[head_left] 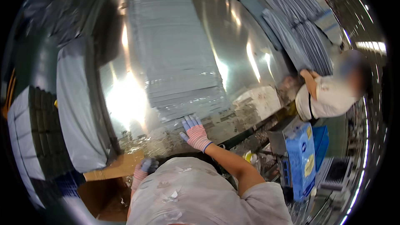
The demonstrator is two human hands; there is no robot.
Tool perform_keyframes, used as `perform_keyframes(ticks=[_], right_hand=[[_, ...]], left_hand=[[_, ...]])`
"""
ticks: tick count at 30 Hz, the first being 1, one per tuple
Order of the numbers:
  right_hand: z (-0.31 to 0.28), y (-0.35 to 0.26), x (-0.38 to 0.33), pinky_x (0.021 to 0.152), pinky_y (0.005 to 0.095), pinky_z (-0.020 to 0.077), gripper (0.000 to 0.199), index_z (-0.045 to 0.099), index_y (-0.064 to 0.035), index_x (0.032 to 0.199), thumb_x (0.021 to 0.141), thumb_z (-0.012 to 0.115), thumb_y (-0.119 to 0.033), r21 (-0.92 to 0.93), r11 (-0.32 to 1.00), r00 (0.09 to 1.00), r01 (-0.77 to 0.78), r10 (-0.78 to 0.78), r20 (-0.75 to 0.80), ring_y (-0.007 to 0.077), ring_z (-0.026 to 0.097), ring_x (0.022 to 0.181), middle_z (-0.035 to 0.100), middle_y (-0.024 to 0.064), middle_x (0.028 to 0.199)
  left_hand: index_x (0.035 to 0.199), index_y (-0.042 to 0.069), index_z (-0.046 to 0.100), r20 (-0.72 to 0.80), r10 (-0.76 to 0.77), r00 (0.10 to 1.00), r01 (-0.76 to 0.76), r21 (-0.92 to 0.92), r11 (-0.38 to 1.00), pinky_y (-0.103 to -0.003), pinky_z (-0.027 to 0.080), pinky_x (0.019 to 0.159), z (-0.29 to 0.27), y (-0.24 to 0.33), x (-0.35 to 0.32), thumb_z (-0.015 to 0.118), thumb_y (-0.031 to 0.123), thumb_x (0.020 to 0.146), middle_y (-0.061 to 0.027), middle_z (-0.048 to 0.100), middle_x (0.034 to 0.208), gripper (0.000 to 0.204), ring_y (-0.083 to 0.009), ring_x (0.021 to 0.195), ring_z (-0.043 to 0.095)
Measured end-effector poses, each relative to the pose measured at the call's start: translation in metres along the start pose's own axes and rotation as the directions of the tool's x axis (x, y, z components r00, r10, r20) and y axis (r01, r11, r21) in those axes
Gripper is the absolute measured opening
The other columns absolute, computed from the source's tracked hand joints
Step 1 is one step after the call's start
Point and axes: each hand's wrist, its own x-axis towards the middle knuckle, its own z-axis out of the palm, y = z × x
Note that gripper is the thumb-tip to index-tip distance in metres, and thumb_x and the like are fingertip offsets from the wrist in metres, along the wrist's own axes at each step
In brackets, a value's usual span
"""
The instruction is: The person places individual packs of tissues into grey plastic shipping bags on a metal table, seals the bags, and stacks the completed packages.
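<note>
On the shiny metal table (pixel 246 54) lies a long overlapping row of flat grey plastic sheets (pixel 175 46), with glossy clear strips along their near ends. My right hand (pixel 195 133), in a red-and-white striped glove with grey-blue fingers, rests palm down at the near end of the row. Its fingers are spread, and the fingertips touch or nearly touch the closest sheet. My left hand (pixel 146 168) wears a matching glove and is low beside my body, close to the cardboard box. Its fingers are curled in, and whatever may be inside them is hidden.
An open cardboard box (pixel 112 160) stands below the table's near left edge. Grey bundles (pixel 77 108) flank the table on the left. At the right, a co-worker (pixel 329 93) handles stacked grey sheets (pixel 310 37). A blue package (pixel 301 158) stands near my right elbow.
</note>
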Motion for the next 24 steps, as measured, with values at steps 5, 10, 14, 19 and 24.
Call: perform_keyframes(ticks=[5, 10, 14, 19, 24], right_hand=[[0.005, 0.028, -0.035, 0.106, 0.044, 0.0201, 0.053, 0.045, -0.0018, 0.123, 0.084, 0.045, -0.039, 0.231, 0.948, 0.962, -0.218, 0.249, -0.112, 0.0297, 0.038, 0.122, 0.044, 0.0161, 0.128], [-0.032, 0.071, -0.064, 0.103, 0.0456, 0.0248, 0.049, 0.046, -0.0014, 0.12, 0.083, 0.047, -0.034, 0.376, 0.894, 0.911, -0.242, 0.343, -0.228, 0.0315, 0.042, 0.115, 0.048, 0.0174, 0.121], [-0.048, 0.145, -0.112, 0.1, 0.0482, 0.0278, 0.04, 0.051, -0.0015, 0.112, 0.08, 0.052, -0.025, 0.471, 0.757, 0.671, -0.454, 0.638, -0.378, 0.0337, 0.045, 0.11, 0.051, 0.0188, 0.115], [-0.078, 0.254, -0.168, 0.101, 0.0453, 0.0297, 0.044, 0.05, -0.003, 0.117, 0.079, 0.055, -0.023, 0.279, 0.613, 0.431, -0.739, 0.749, -0.503, 0.0374, 0.043, 0.113, 0.049, 0.0193, 0.121], [-0.138, 0.33, -0.233, 0.106, 0.0519, 0.016, 0.068, 0.039, -0.0089, 0.133, 0.077, 0.056, -0.043, -0.294, 0.272, 0.243, -0.916, 0.961, 0.133, 0.0314, 0.024, 0.132, 0.028, 0.0148, 0.143]], left_hand=[[0.108, 0.002, 0.059, 0.261, 0.567, 0.781, -0.493, 0.816, 0.302, -0.039, 0.04, 0.087, 0.126, 0.099, 0.077, 0.057, 0.031, 0.084, -0.0149, 0.06, 0.105, 0.037, -0.0289, 0.099, 0.055], [0.13, 0.009, 0.042, 0.408, 0.637, 0.654, -0.204, 0.906, -0.371, -0.049, 0.018, 0.107, 0.216, 0.148, 0.216, 0.051, 0.048, 0.082, -0.0158, 0.039, 0.136, 0.063, -0.034, 0.127, 0.032], [0.137, 0.012, 0.034, 0.303, 0.587, 0.751, 0.007, 0.885, -0.465, -0.051, 0.012, 0.108, 0.277, 0.171, 0.287, 0.047, 0.048, 0.083, -0.0135, 0.028, 0.144, 0.067, -0.0339, 0.134, 0.022], [0.083, 0.01, 0.069, 0.08, 0.613, 0.786, 0.139, 0.943, -0.302, -0.036, 0.051, 0.077, 0.32, 0.188, 0.336, 0.056, 0.033, 0.076, -0.0137, 0.066, 0.092, 0.027, -0.03, 0.088, 0.064], [0.14, 0.01, 0.027, 0.121, 0.582, 0.804, 0.165, 0.895, -0.414, -0.046, 0.021, 0.107, 0.342, 0.199, 0.312, 0.049, 0.045, 0.084, -0.0179, 0.034, 0.138, 0.07, -0.0356, 0.129, 0.031]])
